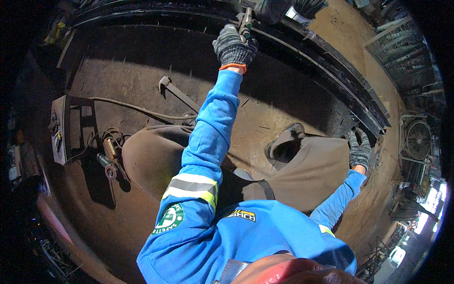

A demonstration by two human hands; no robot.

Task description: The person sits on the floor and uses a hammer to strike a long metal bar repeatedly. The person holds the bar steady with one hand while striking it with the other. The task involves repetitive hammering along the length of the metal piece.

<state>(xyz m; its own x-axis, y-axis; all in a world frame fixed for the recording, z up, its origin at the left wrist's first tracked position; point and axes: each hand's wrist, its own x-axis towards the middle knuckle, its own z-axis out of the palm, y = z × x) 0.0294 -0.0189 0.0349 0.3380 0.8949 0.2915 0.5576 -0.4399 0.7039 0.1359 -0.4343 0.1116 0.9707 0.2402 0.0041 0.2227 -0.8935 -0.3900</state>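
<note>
My left hand (235,47), in a grey knit glove with an orange cuff, reaches far forward. Its fingers are wrapped round a worn metal clamp (246,22) at the long dark steel beam (317,52); the glove hides the clamp's lower part. Off to the right, my right hand (360,150) wears a matching glove. Its fingers are apart, with nothing visible between them, close to the beam's near right end beside my knee. A hammer (182,94) with a curved head lies on the floor, partly covered by my left sleeve.
At left, an angle grinder (108,165) rests on the floor near a small metal stand (59,130) and tangled cords. A hose (137,110) crosses toward my legs. A white bucket of rods (299,16), a mesh panel (399,52) and a fan (418,138) stand beyond the beam.
</note>
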